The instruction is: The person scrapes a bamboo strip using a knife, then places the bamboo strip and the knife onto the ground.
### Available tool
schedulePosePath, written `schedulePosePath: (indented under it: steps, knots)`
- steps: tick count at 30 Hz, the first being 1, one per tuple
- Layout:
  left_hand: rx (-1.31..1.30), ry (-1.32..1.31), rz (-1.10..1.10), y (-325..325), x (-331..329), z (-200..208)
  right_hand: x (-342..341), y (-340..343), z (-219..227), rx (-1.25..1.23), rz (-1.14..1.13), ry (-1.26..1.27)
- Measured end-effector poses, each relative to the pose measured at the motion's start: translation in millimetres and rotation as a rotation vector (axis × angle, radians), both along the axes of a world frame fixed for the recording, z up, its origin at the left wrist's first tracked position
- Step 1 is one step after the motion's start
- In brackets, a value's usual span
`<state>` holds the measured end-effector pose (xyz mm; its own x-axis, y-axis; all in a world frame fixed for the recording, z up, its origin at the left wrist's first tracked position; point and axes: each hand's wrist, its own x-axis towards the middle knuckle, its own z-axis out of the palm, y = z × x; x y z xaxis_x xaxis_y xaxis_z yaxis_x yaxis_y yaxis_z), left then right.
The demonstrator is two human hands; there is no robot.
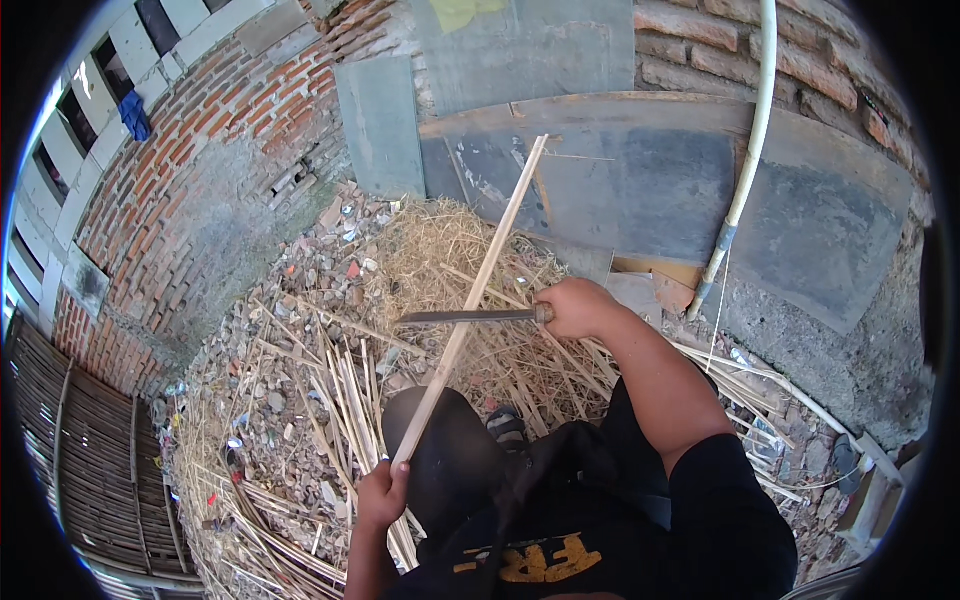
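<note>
Pale bamboo strip (pixel 470 300), long, straight

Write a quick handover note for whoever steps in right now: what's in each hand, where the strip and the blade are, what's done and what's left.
Left hand: gripping the near end of the long bamboo strip, which slants up and away over the knee.
Right hand: closed on the knife handle, blade level and pointing left, crossing the strip about midway.
Done: pale shavings and cut strips lie on the ground ahead.
Left: apparently the strip's shaving; how far along, cannot tell.
</note>
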<state>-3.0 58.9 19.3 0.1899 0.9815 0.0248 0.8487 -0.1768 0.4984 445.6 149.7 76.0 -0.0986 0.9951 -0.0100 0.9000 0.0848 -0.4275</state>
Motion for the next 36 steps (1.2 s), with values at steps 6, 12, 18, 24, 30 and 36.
schedulePosePath:
  steps: [6,12,18,24,30,36]
  knots:
    - [0.058,0.139,0.06,-4,1,-3,3,6,-33,0.095,0.02,0.055]
    - [0.06,0.105,0.108,-10,-1,-9,-32,-8,7,-0.049,-0.03,-0.018]
    - [0.043,0.101,0.017,-7,-8,-1,-64,-10,6,-0.031,0.09,-0.173]
    - [0.028,0.068,0.032,-2,-4,1,-22,20,-28,0.066,-0.1,0.085]
    - [0.001,0.134,0.02,-1,-1,8,-66,-3,-22,-0.022,-0.05,0.028]
    - [0.041,0.161,0.02,-1,-1,13,-24,29,-33,0.01,-0.131,0.146]
